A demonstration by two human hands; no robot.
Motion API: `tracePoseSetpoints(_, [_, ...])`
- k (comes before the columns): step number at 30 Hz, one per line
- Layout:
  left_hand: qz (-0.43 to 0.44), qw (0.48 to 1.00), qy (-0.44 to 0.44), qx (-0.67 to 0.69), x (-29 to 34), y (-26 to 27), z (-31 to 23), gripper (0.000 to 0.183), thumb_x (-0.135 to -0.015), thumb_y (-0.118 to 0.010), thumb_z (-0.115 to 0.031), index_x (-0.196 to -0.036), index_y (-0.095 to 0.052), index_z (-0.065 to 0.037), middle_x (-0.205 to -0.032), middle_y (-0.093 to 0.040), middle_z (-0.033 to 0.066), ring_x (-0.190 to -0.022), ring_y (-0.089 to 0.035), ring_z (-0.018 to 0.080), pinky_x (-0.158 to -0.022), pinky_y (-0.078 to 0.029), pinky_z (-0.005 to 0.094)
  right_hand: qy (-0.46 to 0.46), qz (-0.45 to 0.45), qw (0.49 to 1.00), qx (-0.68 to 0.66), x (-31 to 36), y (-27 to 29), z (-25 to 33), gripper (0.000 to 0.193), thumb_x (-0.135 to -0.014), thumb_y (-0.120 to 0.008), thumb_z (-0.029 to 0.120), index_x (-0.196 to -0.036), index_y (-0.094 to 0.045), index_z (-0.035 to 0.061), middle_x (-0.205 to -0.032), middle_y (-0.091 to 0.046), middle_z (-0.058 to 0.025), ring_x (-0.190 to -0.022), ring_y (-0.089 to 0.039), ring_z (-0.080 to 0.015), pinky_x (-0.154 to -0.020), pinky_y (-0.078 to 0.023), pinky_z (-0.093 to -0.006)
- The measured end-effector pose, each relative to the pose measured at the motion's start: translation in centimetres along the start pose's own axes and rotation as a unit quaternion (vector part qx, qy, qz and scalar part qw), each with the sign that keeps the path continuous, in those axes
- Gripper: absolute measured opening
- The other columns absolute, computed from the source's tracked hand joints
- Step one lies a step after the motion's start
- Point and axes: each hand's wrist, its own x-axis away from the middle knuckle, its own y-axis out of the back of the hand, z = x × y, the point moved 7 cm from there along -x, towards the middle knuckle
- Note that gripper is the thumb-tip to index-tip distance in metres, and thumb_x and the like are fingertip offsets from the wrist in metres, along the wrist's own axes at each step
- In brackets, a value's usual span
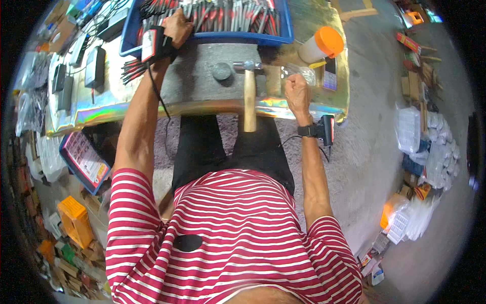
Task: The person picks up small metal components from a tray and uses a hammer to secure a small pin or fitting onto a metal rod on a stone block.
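My left hand (178, 30) is at the near edge of a blue tray (243, 38), its curled fingers among slim grey, black and red tools (230, 17); what they grip is hidden. My right hand (297, 93) is closed in a fist above the table's front edge, beside a clear plastic bag (304, 73); anything inside the fist is out of sight. Between my hands lies a hammer (249, 99), its wooden handle jutting past the table edge. Left of the hammer head sits a small round grey metal piece (221, 71). More slim tools (132, 71) lie by my left forearm.
A jar with an orange lid (329, 43) stands at the back right of the shiny-covered table (114, 109). Black power adapters (94, 67) and cables fill its left side. An orange crate (75, 221) is on the floor at left; wrapped packages (438, 134) line the right.
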Motion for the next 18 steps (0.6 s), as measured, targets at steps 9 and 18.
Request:
tracePoseSetpoints(9, [-0.251,0.929,0.006,0.27,4.8,7.6,-0.1,0.024,-0.077,-0.054,-0.024,-0.085,-0.057,-0.002,-0.072,-0.06,0.0087,-0.065,-0.057,0.0154,-0.06,-0.046,0.0293,0.121,0.105,0.964,0.21,-0.9,-1.5,1.6,0.019,-0.075,-0.042,0.015,-0.077,-0.048,-0.003,-0.077,-0.053,-0.023,-0.069,-0.052,-0.0382,-0.061,-0.042,-0.0455])
tracePoseSetpoints(18, [-0.212,0.91,0.245,0.257,15.9,10.6,8.8,0.017,-0.071,-0.047,-0.01,-0.078,-0.056,0.004,-0.072,-0.06,0.0131,-0.065,-0.057,0.0191,-0.063,-0.045,0.029,0.071,0.181,0.962,0.189,-2.2,-1.9,0.6,0.023,-0.07,-0.041,0.018,-0.064,-0.048,-0.004,-0.064,-0.051,-0.0255,-0.062,-0.05,-0.0409,-0.059,-0.039,-0.0467])
